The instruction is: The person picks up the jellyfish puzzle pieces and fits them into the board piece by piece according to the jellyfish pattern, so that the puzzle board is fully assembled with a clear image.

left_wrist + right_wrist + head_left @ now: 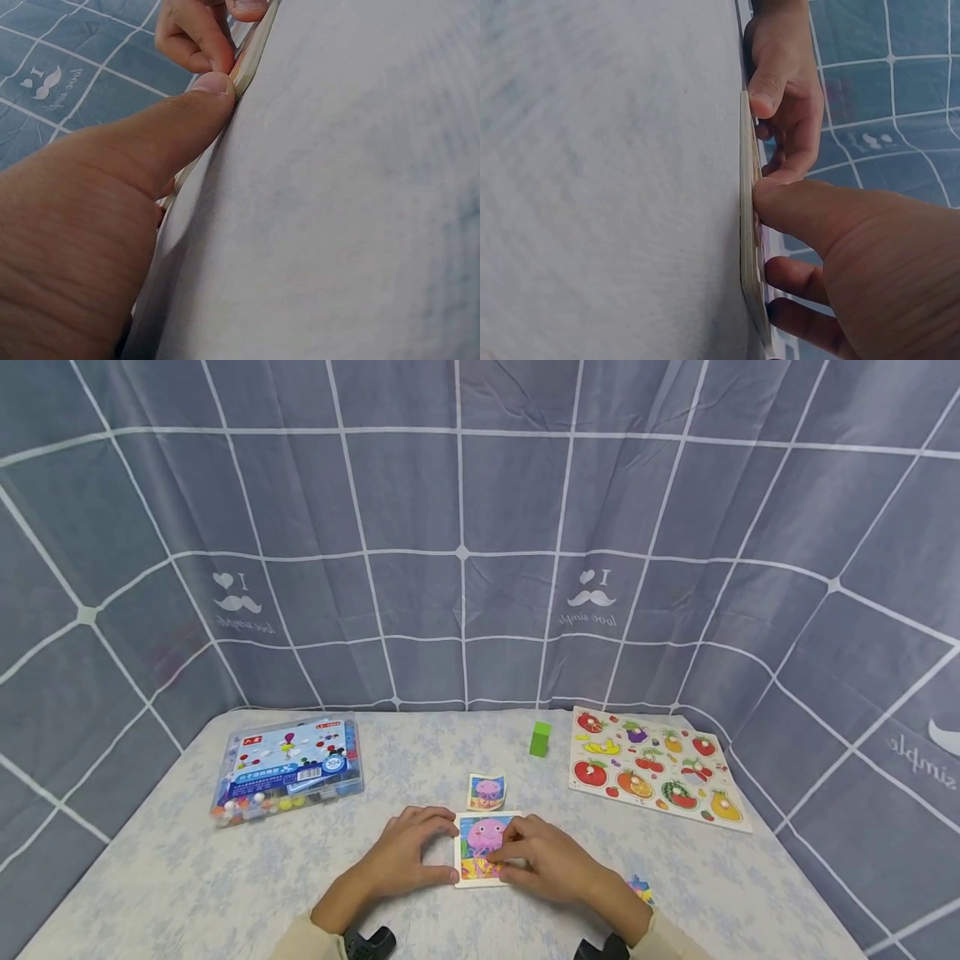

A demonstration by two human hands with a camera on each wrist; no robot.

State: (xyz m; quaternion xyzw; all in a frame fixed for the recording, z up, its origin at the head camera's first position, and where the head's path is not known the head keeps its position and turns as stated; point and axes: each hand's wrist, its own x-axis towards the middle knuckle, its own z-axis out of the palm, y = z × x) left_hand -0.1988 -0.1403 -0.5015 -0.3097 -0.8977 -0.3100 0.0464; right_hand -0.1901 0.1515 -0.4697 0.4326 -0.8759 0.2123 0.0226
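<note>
A framed jigsaw puzzle [482,835] with a pink jellyfish lies flat on the table between both hands. My left hand [405,852] touches its left edge, the index finger near the top corner and the extended thumb [214,84] at the bottom corner. Over the puzzle's lower right part, my right hand [543,860] bends its fingers and sets its thumb [776,199] and fingertips on the board; I cannot tell whether a piece is pinched under them. Just beyond the board is a small jellyfish picture card [487,792]. A colourful jigsaw piece [640,889] lies beside the right forearm, partly hidden.
A clear plastic case [288,767] with coloured balls and a printed label lies at the left. Toward the back right are a green block [540,739] and a fruit puzzle board [656,768]. Grey checked curtains [420,602] hang round the table.
</note>
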